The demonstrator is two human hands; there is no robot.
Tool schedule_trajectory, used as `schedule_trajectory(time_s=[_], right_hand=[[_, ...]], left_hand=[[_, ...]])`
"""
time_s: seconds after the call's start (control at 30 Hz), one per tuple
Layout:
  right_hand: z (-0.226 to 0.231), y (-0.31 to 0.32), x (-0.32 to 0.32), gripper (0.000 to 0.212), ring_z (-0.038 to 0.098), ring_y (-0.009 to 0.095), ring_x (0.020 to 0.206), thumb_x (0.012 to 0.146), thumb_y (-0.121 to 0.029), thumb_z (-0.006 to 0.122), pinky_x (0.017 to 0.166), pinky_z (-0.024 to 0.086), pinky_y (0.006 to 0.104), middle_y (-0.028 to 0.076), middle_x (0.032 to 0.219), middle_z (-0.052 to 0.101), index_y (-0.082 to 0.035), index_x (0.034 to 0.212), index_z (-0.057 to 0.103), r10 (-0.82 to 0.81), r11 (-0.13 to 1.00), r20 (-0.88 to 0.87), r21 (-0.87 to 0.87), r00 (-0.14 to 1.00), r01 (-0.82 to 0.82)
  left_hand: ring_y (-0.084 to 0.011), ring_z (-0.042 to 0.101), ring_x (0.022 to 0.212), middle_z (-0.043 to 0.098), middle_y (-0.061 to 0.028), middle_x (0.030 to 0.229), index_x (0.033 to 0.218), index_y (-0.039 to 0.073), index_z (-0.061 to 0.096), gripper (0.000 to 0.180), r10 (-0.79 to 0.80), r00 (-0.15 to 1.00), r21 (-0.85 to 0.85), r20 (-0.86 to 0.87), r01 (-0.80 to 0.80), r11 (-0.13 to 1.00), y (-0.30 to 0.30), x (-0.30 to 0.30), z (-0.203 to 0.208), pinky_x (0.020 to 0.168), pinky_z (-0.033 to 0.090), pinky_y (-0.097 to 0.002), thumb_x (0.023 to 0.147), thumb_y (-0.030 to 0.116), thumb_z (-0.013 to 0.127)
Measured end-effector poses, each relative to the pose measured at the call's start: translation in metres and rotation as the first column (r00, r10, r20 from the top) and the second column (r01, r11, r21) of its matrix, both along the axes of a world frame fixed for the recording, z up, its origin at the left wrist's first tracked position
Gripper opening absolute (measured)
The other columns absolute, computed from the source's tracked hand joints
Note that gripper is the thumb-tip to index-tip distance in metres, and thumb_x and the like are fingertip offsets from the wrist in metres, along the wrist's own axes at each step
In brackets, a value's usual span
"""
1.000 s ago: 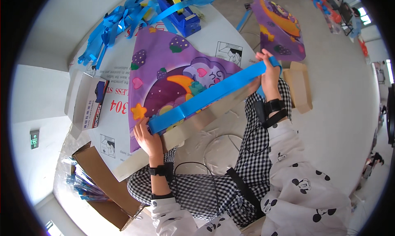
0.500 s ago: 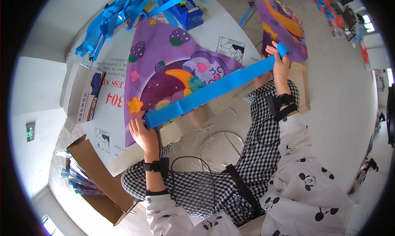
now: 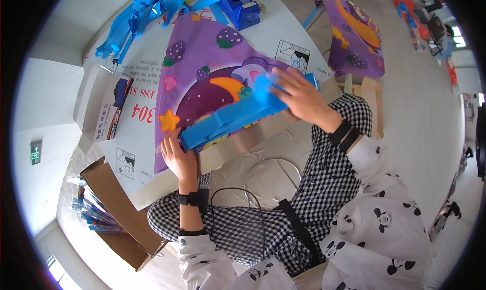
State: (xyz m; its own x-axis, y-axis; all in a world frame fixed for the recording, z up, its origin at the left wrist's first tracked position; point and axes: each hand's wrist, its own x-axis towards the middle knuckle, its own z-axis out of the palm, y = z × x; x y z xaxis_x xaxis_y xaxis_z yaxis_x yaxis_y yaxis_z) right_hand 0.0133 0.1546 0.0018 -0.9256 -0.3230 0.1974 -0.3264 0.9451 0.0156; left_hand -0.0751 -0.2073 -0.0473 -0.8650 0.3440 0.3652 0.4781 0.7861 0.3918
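Note:
A purple printed sheet (image 3: 188,43), with a moon, stars and berries, lies on the white board in front of me. Across its near edge runs a wide, flat blue strip (image 3: 228,119), looking doubled along part of its length. My left hand (image 3: 179,156) pinches the strip's left end together with the sheet's near corner. Over the strip's right part is my right hand (image 3: 302,98), fingers pointing left and smeared by motion. A blurred patch of blue is at its fingertips, so its grip cannot be made out.
Loose blue strips (image 3: 144,16) are heaped at the board's far side, beside a blue tape dispenser (image 3: 240,10). A white carton (image 3: 112,108) stands left on the board (image 3: 144,176). Lower left, a brown cardboard box (image 3: 121,209) holds packets. A second purple sheet (image 3: 349,52) hangs at the far right.
My right hand has swept left and nearer from the strip's far right end to above the sheet. The left hand stays at the left corner. The view has shifted slightly.

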Motion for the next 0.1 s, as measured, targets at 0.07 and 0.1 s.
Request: schedule_trajectory(time_s=[0.07, 0.1], right_hand=[[-0.019, 0.003, 0.004, 0.053, 0.040, 0.027, 0.141, 0.080, -0.010, 0.064, 0.117, 0.032, 0.0447, 0.011, 0.146, 0.049, -0.014, 0.133, 0.058, -0.023, 0.995, 0.070, -0.092, 0.997, 0.030], [-0.027, 0.001, 0.004, 0.067, 0.038, 0.026, 0.143, 0.077, -0.008, 0.067, 0.119, 0.029, 0.0474, 0.011, 0.152, 0.043, -0.016, 0.141, 0.052, -0.026, 0.978, 0.147, -0.200, 0.989, 0.056]], left_hand=[[-0.0355, 0.057, 0.104, 0.061, -0.0139, 0.107, 0.114, 0.004, 0.061, 0.044, 0.000, 1.000, 0.033, -0.005, 0.000, 0.999, 0.004, -0.001, -0.002, 0.098, 0.043, -0.0469, 0.070, -0.002, 0.064], [-0.0351, 0.057, 0.105, 0.061, -0.0146, 0.107, 0.114, 0.004, 0.060, 0.043, 0.011, 1.000, 0.036, 0.010, -0.012, 0.999, 0.003, -0.001, 0.000, 0.099, 0.043, -0.0464, 0.072, -0.001, 0.064]])
